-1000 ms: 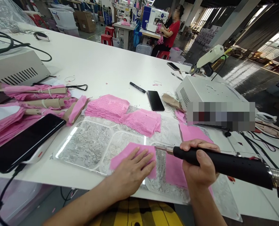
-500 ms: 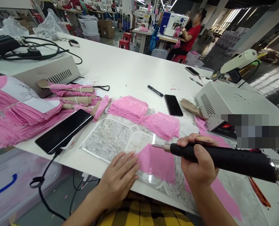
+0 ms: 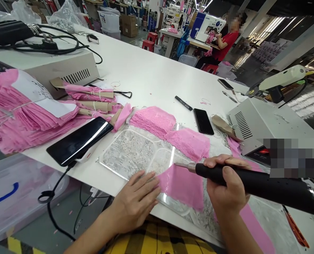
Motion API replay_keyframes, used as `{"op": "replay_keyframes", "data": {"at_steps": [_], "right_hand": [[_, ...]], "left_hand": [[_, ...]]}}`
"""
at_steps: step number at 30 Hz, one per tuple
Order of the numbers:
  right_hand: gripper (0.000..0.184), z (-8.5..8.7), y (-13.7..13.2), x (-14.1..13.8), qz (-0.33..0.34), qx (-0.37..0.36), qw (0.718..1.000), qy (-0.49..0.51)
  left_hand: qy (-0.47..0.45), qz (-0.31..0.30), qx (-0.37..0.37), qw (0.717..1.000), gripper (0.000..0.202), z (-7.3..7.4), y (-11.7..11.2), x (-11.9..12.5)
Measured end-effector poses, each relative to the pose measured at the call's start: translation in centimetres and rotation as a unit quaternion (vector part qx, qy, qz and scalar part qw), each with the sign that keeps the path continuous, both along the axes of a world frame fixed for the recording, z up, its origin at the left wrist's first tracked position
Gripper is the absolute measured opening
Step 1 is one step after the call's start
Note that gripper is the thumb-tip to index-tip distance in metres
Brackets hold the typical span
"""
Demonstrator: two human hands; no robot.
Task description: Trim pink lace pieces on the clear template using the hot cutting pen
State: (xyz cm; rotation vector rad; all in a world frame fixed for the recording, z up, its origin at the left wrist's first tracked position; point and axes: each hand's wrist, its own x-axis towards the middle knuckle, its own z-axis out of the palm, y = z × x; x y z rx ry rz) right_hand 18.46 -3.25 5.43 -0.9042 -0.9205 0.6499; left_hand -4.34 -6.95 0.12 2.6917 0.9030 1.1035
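Observation:
My right hand is wrapped round a thick black handheld tool with a slim metal tip. Its tip touches or hovers just over the upper edge of a pink fabric piece; I cannot tell which. That piece lies flat on a clear, grey-patterned sheet. Flat on the left edge of the fabric rests my left hand, fingers stretched out and holding nothing. Beyond the piece lie two stacks of pink lace-edged cut fabric, a left stack and a right stack.
At left are a tied pink bundle, a large phone with a cable, and a grey vented box. Another phone, a marker and a second vented box lie at right. Orange-handled tweezers or snips lie near my right arm.
The whole view has shifted slightly, moving the scene right in the picture. Both hands, the tool and the fabric piece keep nearly the same places relative to each other.

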Motion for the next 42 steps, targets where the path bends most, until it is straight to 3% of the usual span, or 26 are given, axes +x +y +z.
{"op": "replay_keyframes", "data": {"at_steps": [8, 14, 33, 42], "right_hand": [[0.01, 0.2, -0.1, 0.4, -0.006, -0.001, 1.0, 0.005], [0.01, -0.1, -0.5, 0.1, 0.03, -0.018, 0.998, 0.046], [0.01, -0.4, -0.6, -0.2, 0.053, -0.022, 0.998, 0.024], [0.01, -0.2, -1.2, -0.8, 0.084, -0.025, 0.995, 0.039]], "left_hand": [[-0.009, 0.003, -0.005, 1.0, 0.027, -0.3, 0.0, 0.0], [-0.023, 0.002, 0.001, 1.0, 0.026, -0.3, 0.0, 0.0], [-0.024, 0.009, 0.005, 1.0, 0.027, -0.4, -0.1, 0.1], [-0.031, -0.03, -0.017, 0.999, 0.034, -0.5, -0.6, -1.1]]}}
